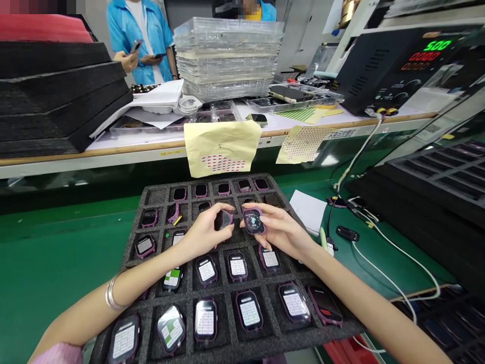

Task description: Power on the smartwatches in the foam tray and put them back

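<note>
Green desk [68,222] fills the lower view, with a white-edged shelf [144,163] running along behind it. At far left on the shelf stands a tall stack of black foam [56,91]; next to it, in the background, a person in a blue shirt [157,20] holds a phone [135,46]. On the desk, from left of centre to right of centre, lies a gray foam tray [284,333] divided into compartments, many holding purple-rimmed watch cases without straps, several with bright white screens facing up. From the left comes the wearer's left arm, a silver bracelet [110,293] on it. Its left hand [206,225] is over the middle of the tray, thumb and fingers closed around the edges of a dark watch [223,220]; its purple rim shows on the right side, and whether it is clear of the compartment beneath cannot be told. Just right of it, with a small gap between, the right hand [282,227] grips a lit watch [253,221] by its edges, fingers curled around the case. That watch's round dial faces the wearer, and its long axis runs roughly away from the wearer, the far end leaning slightly left. Farther right on the desk are a white paper [308,210], a small black device [347,233] on a white cable, and dark foam trays [435,177]. Above these on the shelf, a black power supply [379,65] shows a green 5.00.
</note>
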`<action>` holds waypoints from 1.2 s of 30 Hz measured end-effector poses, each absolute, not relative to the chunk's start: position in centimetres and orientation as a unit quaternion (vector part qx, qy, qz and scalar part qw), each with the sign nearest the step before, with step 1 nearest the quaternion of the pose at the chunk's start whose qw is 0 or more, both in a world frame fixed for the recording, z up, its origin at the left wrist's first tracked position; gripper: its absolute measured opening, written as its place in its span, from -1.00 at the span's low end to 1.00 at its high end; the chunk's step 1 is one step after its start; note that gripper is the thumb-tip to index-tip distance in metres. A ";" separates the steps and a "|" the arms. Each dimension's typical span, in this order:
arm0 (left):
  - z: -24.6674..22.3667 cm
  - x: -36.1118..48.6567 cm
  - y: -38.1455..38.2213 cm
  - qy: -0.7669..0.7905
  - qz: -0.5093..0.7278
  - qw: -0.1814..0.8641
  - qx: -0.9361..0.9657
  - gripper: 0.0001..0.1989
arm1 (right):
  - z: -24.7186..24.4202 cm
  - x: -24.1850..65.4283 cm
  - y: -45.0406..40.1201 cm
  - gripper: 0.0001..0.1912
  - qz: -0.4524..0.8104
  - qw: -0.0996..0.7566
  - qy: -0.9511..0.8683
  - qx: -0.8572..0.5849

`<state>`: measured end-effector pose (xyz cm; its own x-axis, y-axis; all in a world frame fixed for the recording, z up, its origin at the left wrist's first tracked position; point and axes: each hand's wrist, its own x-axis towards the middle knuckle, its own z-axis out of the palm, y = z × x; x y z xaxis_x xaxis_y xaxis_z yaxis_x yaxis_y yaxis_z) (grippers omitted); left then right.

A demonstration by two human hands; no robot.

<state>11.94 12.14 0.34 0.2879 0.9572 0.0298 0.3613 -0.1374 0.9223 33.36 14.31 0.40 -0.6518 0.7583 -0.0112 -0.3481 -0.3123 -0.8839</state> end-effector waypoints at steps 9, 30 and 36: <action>0.2 12.2 12.1 0.453 0.365 0.305 0.754 -0.59 | 0.3 33.2 14.3 -0.62 0.763 0.348 -0.481 -0.255; 0.5 11.9 11.9 0.443 0.340 0.356 0.749 -0.68 | 0.8 32.8 13.8 -0.65 0.729 0.366 -0.494 -0.302; 0.7 11.8 12.0 0.450 0.348 0.345 0.746 -0.65 | 0.9 32.6 13.7 -0.66 0.728 0.367 -0.497 -0.298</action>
